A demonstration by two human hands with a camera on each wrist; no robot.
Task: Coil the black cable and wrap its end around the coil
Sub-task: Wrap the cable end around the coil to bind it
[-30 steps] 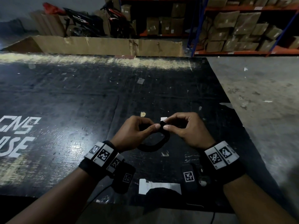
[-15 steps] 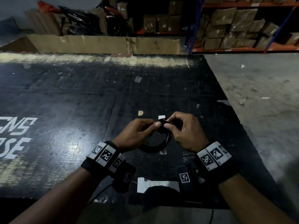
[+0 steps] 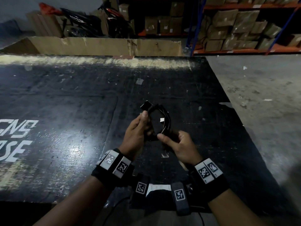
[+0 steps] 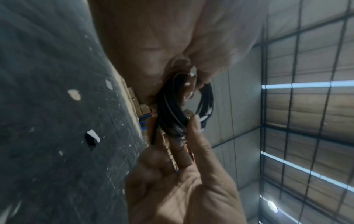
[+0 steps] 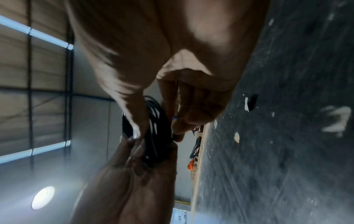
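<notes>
Coil (image 3: 160,121) is held up off the black table (image 3: 65,128), standing on edge between both hands, likely so the loose end can pass through or around the loops without the table in the way. Left hand (image 3: 136,134) grips the coil's left side, thumb up near the top, fingers curled round the strands; a small black plug (image 3: 146,105) sticks out just above that thumb, probably the cable end. Right hand (image 3: 177,147) sits lower, thumb and fingertips pinching the coil's bottom edge, palm turned inward. Wrist views show strands bunched between both sets of fingers, blurred. Loops look already formed, so the wrap seems to be the step in hand. Shelves (image 3: 244,26) with boxes stand well behind.
</notes>
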